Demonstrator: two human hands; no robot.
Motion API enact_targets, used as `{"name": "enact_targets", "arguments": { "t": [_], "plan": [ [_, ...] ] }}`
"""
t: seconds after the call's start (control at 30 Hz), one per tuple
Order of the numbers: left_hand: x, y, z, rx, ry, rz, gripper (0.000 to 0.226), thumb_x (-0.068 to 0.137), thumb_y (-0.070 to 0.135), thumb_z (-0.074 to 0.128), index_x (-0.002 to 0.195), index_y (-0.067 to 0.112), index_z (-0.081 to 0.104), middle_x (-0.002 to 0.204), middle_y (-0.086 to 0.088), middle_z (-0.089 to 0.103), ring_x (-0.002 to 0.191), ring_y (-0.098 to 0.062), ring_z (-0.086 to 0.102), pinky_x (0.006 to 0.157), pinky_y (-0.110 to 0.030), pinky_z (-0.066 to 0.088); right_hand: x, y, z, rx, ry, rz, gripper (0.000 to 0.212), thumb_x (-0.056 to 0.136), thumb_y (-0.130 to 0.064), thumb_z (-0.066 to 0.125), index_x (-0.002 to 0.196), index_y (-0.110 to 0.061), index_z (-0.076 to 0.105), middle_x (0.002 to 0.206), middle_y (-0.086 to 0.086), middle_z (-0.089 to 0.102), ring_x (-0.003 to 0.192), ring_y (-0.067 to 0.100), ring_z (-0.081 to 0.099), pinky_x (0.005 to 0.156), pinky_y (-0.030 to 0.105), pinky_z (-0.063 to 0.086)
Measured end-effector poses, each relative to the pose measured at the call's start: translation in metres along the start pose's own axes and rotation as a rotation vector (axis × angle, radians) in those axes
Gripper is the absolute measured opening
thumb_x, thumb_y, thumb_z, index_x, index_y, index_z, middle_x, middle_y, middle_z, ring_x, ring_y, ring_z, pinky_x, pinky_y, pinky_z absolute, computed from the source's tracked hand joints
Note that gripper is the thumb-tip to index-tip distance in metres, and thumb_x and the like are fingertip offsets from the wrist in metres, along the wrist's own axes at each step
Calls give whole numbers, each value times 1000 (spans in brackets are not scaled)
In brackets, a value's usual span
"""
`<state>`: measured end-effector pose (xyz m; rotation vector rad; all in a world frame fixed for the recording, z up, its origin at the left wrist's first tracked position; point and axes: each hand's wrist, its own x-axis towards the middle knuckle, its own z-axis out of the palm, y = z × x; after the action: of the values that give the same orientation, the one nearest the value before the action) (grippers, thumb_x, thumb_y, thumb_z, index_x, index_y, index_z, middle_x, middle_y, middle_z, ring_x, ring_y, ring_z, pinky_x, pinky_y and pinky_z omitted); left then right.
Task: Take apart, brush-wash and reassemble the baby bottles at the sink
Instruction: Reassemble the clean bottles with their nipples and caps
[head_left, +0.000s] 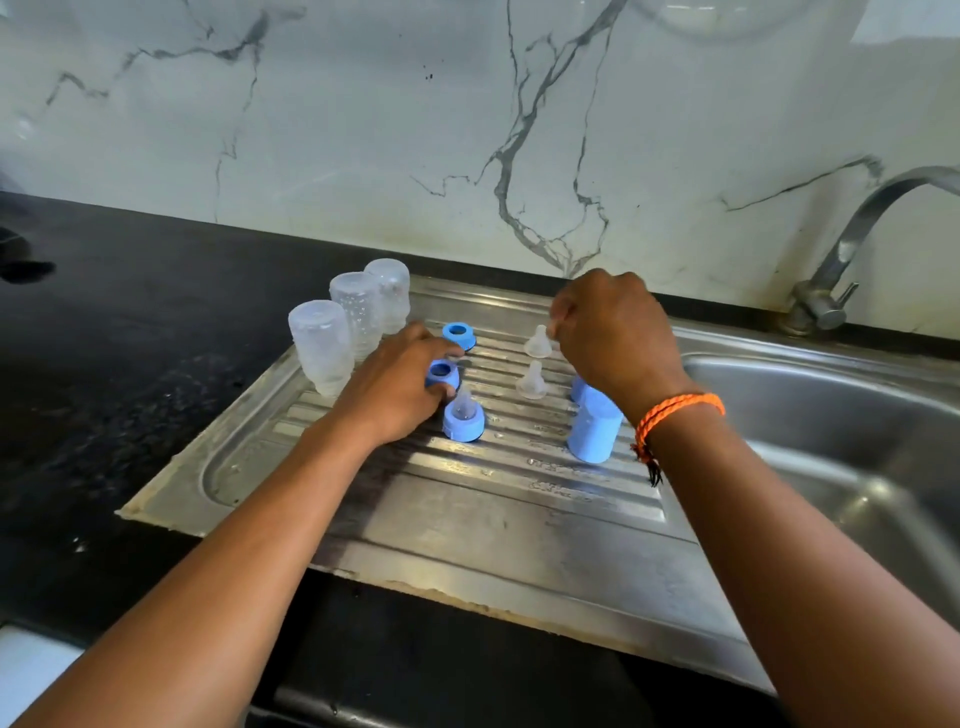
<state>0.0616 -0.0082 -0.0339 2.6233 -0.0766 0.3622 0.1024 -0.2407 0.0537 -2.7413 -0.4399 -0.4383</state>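
Head view, looking down on a steel drainboard (467, 519) set in a black table (130, 338). Left hand (400, 384) curled round a blue collar ring (442, 375), lifting or steadying it near the drainboard's middle. Right hand (613, 332) bunched above the far teat (539, 343), fingertips seeming to pinch its tip; contact not fully clear. Second loose teat (532, 382) upright just nearer, beside two blue caps (595, 426) under the right wrist. One collar with its teat already seated (463, 418) just in front of the left hand; another empty ring (458, 335) beyond it. Three clear bottles (358, 317) inverted in a row at the left edge, mouths down. Likely step: reassembly, mating teat to ring. Key relation: ring held by the left hand lies to the left of the pinched teat, well apart across the ribs; teat's long axis vertical, tip up, so needing to travel leftward and drop base-first through the ring's opening. Right hand nearer the teat, left nearer the ring.
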Motion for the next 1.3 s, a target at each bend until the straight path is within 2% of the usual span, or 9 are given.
{"name": "enact_targets", "arguments": {
  "t": [0.17,0.3,0.4,0.6,0.73,0.9,1.0,1.17,1.3],
  "plan": [
    [2,3,-5,-165,188,13,34,94,27,76,127,34,69,119,11,59,100,-7,62,85,-26,50,-1,-6,23,-279,-168,-86,31,98,-38,68,125,-23,66,122,8,67,131,30,49,109,50,41],
    [2,11,-16,-651,336,-101,28,91,24,80,116,34,73,112,15,74,102,-6,71,87,-21,56,-3,-13,40,-389,-146,-133,18,100,-28,66,118,-27,66,115,5,68,128,29,52,113,55,32],
    [-6,19,-21,-1061,264,-137,27,94,18,78,119,25,75,115,3,77,113,-19,73,99,-34,58,-2,-14,42,-374,-87,-138,13,100,-28,66,112,-24,67,108,5,70,120,29,56,110,52,32],
    [-16,31,-32,-1511,82,-20,41,95,12,69,135,6,65,135,-19,66,126,-42,64,107,-44,54,-10,-2,14,616,-27,89,7,104,-16,56,102,-12,51,97,13,68,75,22,72,61,43,58],
    [-23,39,-34,-1601,-69,84,45,96,8,66,139,4,58,138,-17,62,133,-46,58,111,-46,50,-42,19,3,923,31,21,16,100,-19,70,97,-19,54,98,11,67,62,19,69,56,31,58],
    [-26,47,-28,-1521,-164,80,46,94,9,68,139,5,59,142,-24,60,131,-48,58,106,-43,54,-71,28,-7,1144,53,-116,21,89,-14,83,106,-17,72,95,4,66,75,33,60,72,33,54],
    [-26,50,-23,-1508,-172,48,46,93,12,71,138,6,61,141,-24,61,130,-49,58,102,-40,55,-75,22,-9,1207,95,-193,22,99,-16,71,121,-14,76,104,10,69,89,30,67,83,29,55],
    [-26,53,-17,-1484,-216,45,44,96,11,69,138,2,60,141,-31,59,129,-50,59,105,-45,54,-79,5,-4,1109,275,-249,40,102,-7,68,139,-21,66,106,-5,77,83,13,71,77,32,58],
    [-27,56,-16,-1489,-269,65,37,98,10,66,135,6,63,134,-24,65,124,-41,65,103,-46,56,-85,-7,3,870,317,-282,33,97,-13,76,127,-23,65,103,-14,77,99,16,72,79,27,52]
  ]
}}
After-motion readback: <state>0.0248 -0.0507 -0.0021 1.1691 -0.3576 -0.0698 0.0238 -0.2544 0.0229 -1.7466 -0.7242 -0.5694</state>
